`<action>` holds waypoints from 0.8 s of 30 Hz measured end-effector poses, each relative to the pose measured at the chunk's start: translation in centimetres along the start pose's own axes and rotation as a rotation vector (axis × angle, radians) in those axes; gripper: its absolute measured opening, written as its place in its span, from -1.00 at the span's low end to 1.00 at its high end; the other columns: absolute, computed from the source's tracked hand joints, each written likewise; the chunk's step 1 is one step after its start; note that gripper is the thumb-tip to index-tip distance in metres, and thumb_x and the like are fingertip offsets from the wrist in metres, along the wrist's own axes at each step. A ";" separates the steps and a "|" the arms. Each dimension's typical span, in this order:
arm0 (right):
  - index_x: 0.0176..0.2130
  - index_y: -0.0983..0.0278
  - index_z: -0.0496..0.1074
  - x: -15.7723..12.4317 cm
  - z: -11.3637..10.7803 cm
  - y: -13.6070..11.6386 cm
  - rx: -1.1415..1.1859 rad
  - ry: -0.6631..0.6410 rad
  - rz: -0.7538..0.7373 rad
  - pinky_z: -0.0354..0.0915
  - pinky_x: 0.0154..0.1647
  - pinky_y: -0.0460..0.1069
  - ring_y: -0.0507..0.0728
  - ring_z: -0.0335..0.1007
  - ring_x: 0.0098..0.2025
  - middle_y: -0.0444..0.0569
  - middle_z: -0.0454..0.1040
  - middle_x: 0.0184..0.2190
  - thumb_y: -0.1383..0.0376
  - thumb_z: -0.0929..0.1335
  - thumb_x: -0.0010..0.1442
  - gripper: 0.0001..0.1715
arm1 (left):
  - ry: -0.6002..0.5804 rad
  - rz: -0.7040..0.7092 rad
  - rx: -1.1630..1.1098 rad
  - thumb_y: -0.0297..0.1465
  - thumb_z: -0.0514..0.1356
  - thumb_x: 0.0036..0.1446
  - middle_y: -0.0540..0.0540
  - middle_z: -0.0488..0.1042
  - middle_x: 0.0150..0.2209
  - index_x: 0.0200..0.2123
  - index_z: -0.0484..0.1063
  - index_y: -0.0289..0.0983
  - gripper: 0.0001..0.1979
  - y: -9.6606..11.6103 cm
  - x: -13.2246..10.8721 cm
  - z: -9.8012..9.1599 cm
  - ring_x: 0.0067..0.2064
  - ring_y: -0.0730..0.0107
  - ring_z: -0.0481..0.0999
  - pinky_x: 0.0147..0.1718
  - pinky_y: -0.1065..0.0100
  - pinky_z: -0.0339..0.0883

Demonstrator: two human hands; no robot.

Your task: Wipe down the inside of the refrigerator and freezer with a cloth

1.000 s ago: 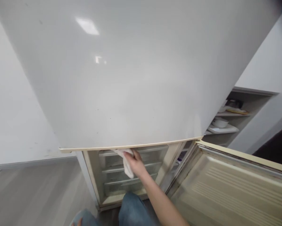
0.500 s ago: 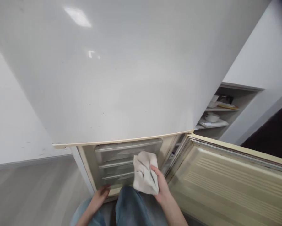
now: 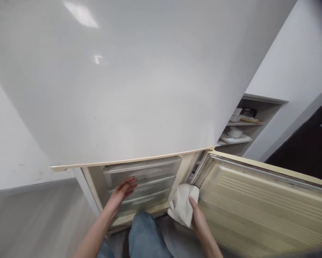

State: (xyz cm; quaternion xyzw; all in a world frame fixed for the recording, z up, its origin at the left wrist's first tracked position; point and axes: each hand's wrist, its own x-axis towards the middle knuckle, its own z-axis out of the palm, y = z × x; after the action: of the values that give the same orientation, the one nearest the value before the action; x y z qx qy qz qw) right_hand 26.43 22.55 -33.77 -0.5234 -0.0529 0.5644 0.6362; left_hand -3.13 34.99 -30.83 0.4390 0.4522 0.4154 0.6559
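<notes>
A folded whitish cloth [image 3: 183,204] is in my right hand [image 3: 198,216], thumb on top, beside the hinge side of the opened lower compartment. My left hand [image 3: 124,189] holds nothing; its fingers are stretched out in front of the clear drawers [image 3: 150,186] stacked inside the fridge. Whether the fingertips touch a drawer front, I cannot tell. The yellowed lower door [image 3: 263,204] stands swung out to the right, its ribbed inner side showing. Above it, the upper door [image 3: 139,79] of the fridge is closed, white and glossy.
My knee [image 3: 147,236] is close before the compartment. To the right, a wall recess with shelves [image 3: 238,139] holds a white bowl [image 3: 235,132] and other items. Grey floor [image 3: 37,218] lies to the left, beside a white wall [image 3: 7,150].
My left hand has risen from the compartment's lower left edge to the drawer fronts, its fingers extending. My right hand has carried the cloth right, toward the opened door. The view has shifted slightly.
</notes>
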 end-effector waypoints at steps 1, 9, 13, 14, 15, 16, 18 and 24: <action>0.07 0.45 0.39 -0.3 -0.1 0.0 0.034 -0.006 0.017 0.41 -0.03 0.13 0.31 0.48 -0.03 0.14 0.60 -0.28 0.06 0.47 -0.11 -0.17 | -0.019 -0.010 -0.046 -0.14 0.18 0.02 -0.34 0.36 0.20 0.01 0.39 -0.26 -0.49 0.3 -0.1 0.2 0.13 0.01 0.45 0.20 -0.03 0.18; 0.13 0.40 0.33 -1.4 0.7 -0.2 0.155 -0.016 0.034 0.37 0.05 0.13 0.29 0.47 0.00 0.13 0.57 -0.15 0.09 0.46 -0.07 -0.16 | -0.158 -0.094 -0.513 -0.30 0.15 0.03 -0.21 0.17 0.33 -0.04 0.41 -0.23 -0.62 2.0 -0.3 1.8 0.27 0.02 0.26 0.24 0.02 0.11; 0.12 0.39 0.35 -1.4 1.2 0.1 0.139 0.005 0.026 0.38 0.04 0.13 0.30 0.47 0.00 0.11 0.58 -0.17 0.07 0.46 -0.08 -0.17 | -0.129 -0.081 -0.587 -0.35 0.20 -0.02 -0.16 0.20 0.32 -0.18 0.38 -0.18 -0.73 2.4 -0.4 2.9 0.21 0.04 0.36 0.19 0.02 0.15; 0.12 0.40 0.35 -1.4 1.2 0.2 0.132 0.011 0.023 0.39 0.03 0.13 0.30 0.47 0.00 0.12 0.58 -0.17 0.08 0.46 -0.09 -0.16 | -0.121 -0.076 -0.586 -0.35 0.20 -0.02 -0.14 0.20 0.32 -0.19 0.37 -0.17 -0.74 2.3 -0.4 3.0 0.19 0.05 0.38 0.18 0.02 0.16; 0.13 0.41 0.34 -1.4 1.2 0.3 0.127 0.017 0.022 0.39 0.03 0.12 0.30 0.47 0.00 0.12 0.58 -0.17 0.08 0.46 -0.09 -0.14 | -0.114 -0.069 -0.578 -0.36 0.20 -0.02 -0.14 0.19 0.32 -0.20 0.36 -0.16 -0.75 2.2 -0.5 3.2 0.18 0.07 0.39 0.17 0.03 0.17; 0.14 0.42 0.32 -1.4 1.1 0.4 0.127 0.023 0.019 0.40 0.02 0.12 0.30 0.47 -0.01 0.13 0.57 -0.16 0.08 0.46 -0.09 -0.13 | -0.105 -0.059 -0.564 -0.36 0.20 -0.02 -0.14 0.19 0.32 -0.21 0.35 -0.15 -0.76 2.0 -0.5 3.4 0.17 0.09 0.40 0.17 0.04 0.17; 0.17 0.43 0.29 -1.3 0.8 0.4 0.142 0.041 0.013 0.41 0.01 0.11 0.30 0.47 -0.01 0.13 0.57 -0.15 0.10 0.45 -0.07 -0.11 | -0.089 -0.035 -0.530 -0.37 0.22 -0.02 -0.15 0.21 0.31 -0.21 0.34 -0.14 -0.75 1.6 -0.8 3.6 0.15 0.12 0.42 0.15 0.06 0.18; 0.22 0.42 0.22 -1.8 -0.6 -0.8 0.176 0.129 -0.047 0.44 -0.03 0.11 0.28 0.50 -0.06 0.06 0.59 -0.18 0.13 0.43 -0.04 -0.09 | -0.030 -0.013 -0.508 -0.38 0.25 -0.05 -0.24 0.39 0.17 -0.10 0.29 -0.17 -0.61 0.7 -3.0 4.5 0.03 0.11 0.51 0.07 0.04 0.26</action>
State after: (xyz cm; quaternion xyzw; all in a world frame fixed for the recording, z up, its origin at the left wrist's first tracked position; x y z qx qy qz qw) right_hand 26.71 20.95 -32.46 -0.4993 0.0255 0.5169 0.6949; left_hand 0.33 31.48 -28.60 0.2631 0.3262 0.5050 0.7545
